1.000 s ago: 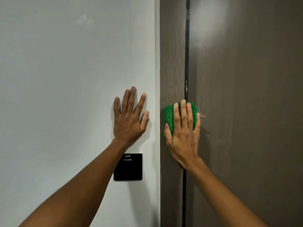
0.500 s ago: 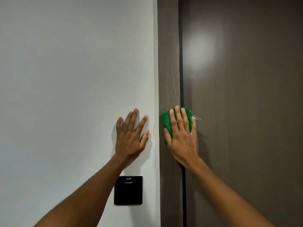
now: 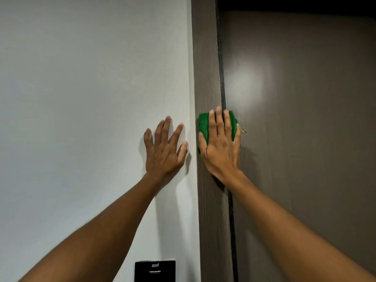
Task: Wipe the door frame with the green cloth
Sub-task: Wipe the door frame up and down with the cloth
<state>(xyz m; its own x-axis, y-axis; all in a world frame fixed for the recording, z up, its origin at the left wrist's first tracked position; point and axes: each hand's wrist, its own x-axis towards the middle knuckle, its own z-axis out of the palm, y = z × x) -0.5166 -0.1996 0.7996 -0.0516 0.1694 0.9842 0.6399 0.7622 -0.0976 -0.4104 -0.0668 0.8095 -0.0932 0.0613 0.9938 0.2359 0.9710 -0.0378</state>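
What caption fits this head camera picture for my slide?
The right hand presses a green cloth on the brown door frame while the left hand rests on the white wall.

White wall [image 3: 81, 98], black wall plate [image 3: 155, 271] low, glare on brown door [image 3: 305, 139]

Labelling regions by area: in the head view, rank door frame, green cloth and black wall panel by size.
Largest: door frame. Then black wall panel and green cloth: both only partly visible, so unranked.
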